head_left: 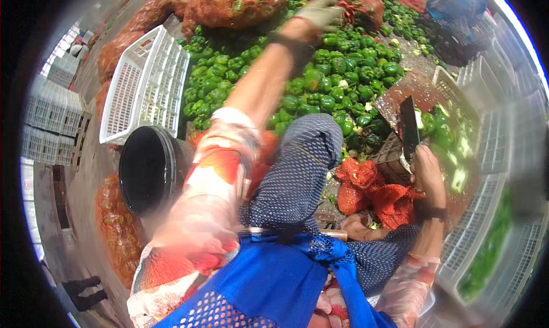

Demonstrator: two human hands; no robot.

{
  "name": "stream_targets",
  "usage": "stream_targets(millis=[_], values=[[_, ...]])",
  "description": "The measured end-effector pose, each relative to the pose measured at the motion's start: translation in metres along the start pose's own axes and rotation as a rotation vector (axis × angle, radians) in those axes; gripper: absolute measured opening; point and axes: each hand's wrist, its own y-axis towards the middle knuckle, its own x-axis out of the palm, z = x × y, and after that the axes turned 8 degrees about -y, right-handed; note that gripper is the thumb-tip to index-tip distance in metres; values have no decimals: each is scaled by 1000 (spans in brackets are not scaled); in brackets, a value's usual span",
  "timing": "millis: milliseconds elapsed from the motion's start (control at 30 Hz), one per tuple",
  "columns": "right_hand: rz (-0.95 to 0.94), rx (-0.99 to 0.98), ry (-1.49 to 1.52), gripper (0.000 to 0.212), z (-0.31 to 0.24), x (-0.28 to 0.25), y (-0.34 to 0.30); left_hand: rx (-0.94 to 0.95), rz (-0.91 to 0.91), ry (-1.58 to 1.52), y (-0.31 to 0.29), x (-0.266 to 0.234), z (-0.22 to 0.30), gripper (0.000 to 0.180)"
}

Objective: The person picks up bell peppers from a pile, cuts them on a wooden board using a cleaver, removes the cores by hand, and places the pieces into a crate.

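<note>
My left arm stretches far forward over a heap of green bell peppers (343, 71). My left hand (320, 15), in a pale glove, is at the near left edge of a red mesh sack (366, 2). Motion smears its fingers, so I cannot tell whether they grip the mesh. On the right, my bare right hand (428, 171) is closed round the handle of a broad, dark-bladed knife (409, 125). The blade points away from me, beside a wet brown board (403, 96) and a tub of cut green peppers (449, 139).
A white plastic crate (143, 82) stands at left, with a black bucket (146, 171) nearer me. Full mesh sacks (234, 8) line the far side. Crumpled red netting (394, 202) lies by my right knee. White crates (477, 231) stack along the right.
</note>
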Motion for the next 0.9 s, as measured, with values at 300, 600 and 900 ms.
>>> stream_targets(millis=[300,600,900], values=[[116,286,0,32,19,-10,-2,-381,95,780,-124,-236,-205,44],[286,450,13,33,8,-3,-7,-460,78,798,-126,-189,-319,56],[253,460,39,30,5,2,-2,-741,164,489,-103,-162,-343,70]])
